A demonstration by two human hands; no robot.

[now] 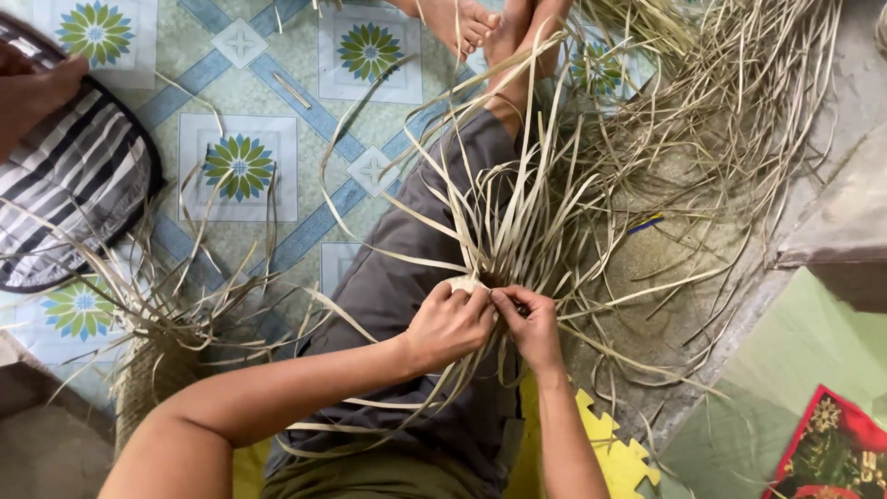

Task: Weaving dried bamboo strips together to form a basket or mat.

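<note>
— Pinching, both of them? 
— Yes. The left hand (450,323) is closed on the pale woven knot (468,284) where the leaf strips (517,199) gather, over the lap on the grey trousers (407,277). The right hand (531,323) sits just beside it, fingers pressed together on one strip at that knot. 
— Which way do the strips run? 
— Lengthwise up and away from both hands, fanning toward the feet (485,23). 
— Which hand is nearer the knot? 
— The left; it touches it. More loose strips lie on the tiled floor (240,166).
</note>
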